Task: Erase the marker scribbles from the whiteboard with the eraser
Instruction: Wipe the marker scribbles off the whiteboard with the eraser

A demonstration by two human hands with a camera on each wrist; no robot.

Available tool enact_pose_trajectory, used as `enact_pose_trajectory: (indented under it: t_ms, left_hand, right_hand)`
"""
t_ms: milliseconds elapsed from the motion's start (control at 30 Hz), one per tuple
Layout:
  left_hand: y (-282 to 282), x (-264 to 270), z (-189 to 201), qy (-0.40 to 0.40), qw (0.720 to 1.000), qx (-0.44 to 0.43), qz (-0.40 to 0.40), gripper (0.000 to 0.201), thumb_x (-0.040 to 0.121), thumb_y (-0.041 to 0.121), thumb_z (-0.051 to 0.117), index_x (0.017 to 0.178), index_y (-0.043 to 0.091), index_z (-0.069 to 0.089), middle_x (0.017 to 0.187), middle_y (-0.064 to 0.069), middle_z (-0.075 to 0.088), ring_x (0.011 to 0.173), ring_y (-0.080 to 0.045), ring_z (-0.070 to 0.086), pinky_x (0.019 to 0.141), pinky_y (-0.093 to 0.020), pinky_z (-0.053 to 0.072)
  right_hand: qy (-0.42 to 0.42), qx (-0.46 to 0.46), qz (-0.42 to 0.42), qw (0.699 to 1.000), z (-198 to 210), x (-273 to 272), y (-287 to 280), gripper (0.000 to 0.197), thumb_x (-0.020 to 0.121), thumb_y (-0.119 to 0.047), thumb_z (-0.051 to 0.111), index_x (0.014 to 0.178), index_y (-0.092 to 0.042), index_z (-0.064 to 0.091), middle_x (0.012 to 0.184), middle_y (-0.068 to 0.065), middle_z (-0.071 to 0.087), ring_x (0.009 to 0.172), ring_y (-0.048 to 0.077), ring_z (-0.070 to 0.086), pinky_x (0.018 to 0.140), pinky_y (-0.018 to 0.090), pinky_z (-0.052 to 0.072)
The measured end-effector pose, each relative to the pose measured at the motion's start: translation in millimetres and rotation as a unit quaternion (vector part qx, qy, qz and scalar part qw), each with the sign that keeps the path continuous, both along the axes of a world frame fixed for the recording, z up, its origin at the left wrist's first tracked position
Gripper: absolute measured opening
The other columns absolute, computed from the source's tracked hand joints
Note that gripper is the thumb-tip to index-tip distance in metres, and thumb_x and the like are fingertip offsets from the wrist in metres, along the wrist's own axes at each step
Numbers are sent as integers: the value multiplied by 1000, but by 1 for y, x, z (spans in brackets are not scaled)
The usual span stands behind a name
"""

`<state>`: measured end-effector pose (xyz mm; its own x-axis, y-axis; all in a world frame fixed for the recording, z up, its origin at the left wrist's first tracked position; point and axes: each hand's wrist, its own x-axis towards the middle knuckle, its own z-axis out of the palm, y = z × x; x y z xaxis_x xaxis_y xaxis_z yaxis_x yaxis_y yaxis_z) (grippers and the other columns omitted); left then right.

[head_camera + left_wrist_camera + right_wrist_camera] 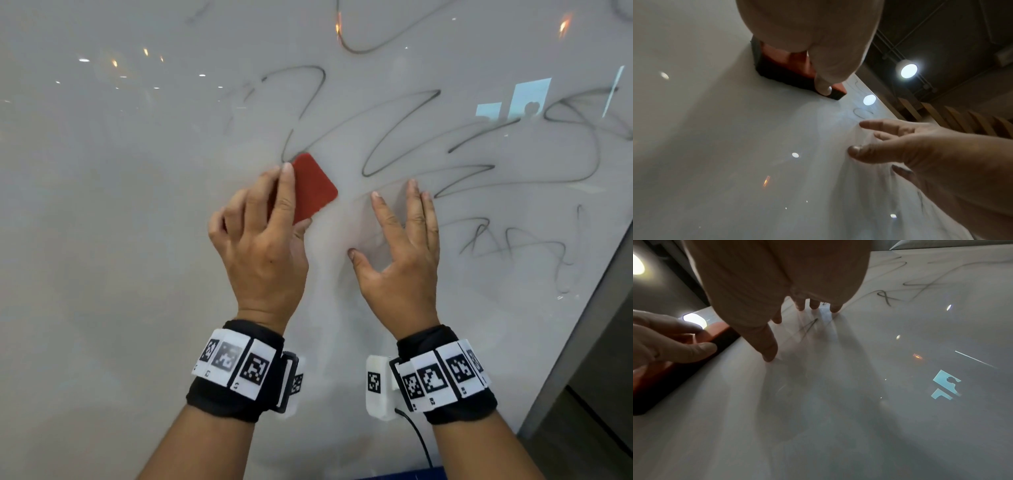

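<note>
A red eraser (313, 186) with a dark felt underside (781, 76) lies flat against the whiteboard (102, 222). My left hand (263, 233) grips the eraser by its edges, thumb on the lower side. Black marker scribbles (428, 137) cover the board's upper and right parts. The eraser's top corner touches the lower end of one loop. My right hand (400, 246) is spread, its fingertips (769, 358) resting on the board to the right of the eraser (674, 363), over faint smeared lines.
The whiteboard's dark frame edge (582, 342) runs diagonally at the lower right. Ceiling lamps and a bright window patch (513, 102) reflect in the glossy surface. The left half of the board shows no marks. A cable (419, 438) hangs from the right wrist unit.
</note>
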<state>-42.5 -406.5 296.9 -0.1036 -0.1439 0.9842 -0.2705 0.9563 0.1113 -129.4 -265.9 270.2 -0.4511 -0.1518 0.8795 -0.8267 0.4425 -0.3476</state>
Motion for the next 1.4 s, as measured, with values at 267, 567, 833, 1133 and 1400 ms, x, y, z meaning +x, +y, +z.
enact_pose_trajectory:
  t_ms: [267,567,833,1133,1400]
  left_hand:
    - [-7,4,3,-66,992,-105,-5,60,86,22,70,143,15,52,139,0,55,117,-23,45,97,-45,37]
    - [-7,9,16,-104,983,-149,-2,60,89,23,67,145,17,49,138,-3,54,117,-25,48,97,-47,39]
    - [-3,6,25,-49,997,-54,7,64,85,28,72,144,21,50,131,-5,55,110,-24,47,93,-46,38]
    - [-15,8,72,-9,1000,-10,19,67,81,34,72,143,24,48,130,-2,53,112,-26,44,88,-48,37]
    - [-25,9,83,-76,985,-152,35,63,84,38,71,143,28,49,130,0,55,113,-25,46,90,-49,36]
  right_hand:
    - [-5,11,-14,1000,1,1,2,81,77,-28,80,149,-28,42,164,9,19,152,27,12,120,50,23]
    - [17,25,-42,999,4,3,4,82,75,-30,82,148,-27,43,161,13,24,149,31,19,117,50,28]
    - [28,70,-75,994,12,3,12,77,76,-37,81,145,-28,47,159,13,29,146,32,25,113,51,32]
    - [59,89,-60,993,45,-3,13,74,76,-30,79,143,-27,48,158,11,30,145,29,26,116,46,28]
    - [64,91,-58,992,44,-6,15,74,77,-30,78,144,-28,48,159,9,30,145,28,26,116,46,30]
